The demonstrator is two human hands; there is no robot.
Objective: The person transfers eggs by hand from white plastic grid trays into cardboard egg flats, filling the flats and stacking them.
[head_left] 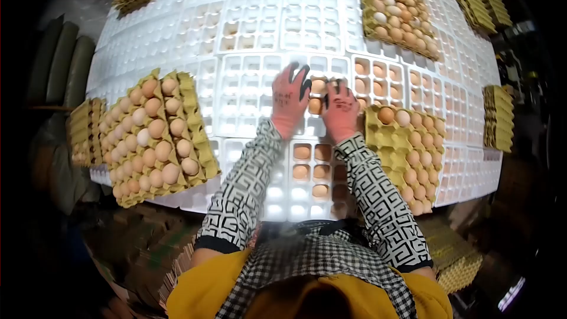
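Observation:
Both my hands wear pink gloves with dark fingertips and reach over a white foam tray (248,64) at the middle of the table. My left hand (289,95) is over the tray's cells, its fingers apart, with no egg visible in it. Beside it my right hand (341,106) has bent fingers over brown eggs (316,86); what its fingertips hold, if anything, is hidden. Nearer me, a white tray (289,192) holds several brown eggs. A yellow carton (384,152) right of my right forearm has eggs in its right part and bare cells at its left.
Stacked yellow cartons full of eggs (156,152) stand at the left. Another egg-filled carton (398,15) is at the back right. Yellow cartons (498,118) line the right edge. White trays cover the table, and dark rolled bundles (62,62) lie beyond its left edge.

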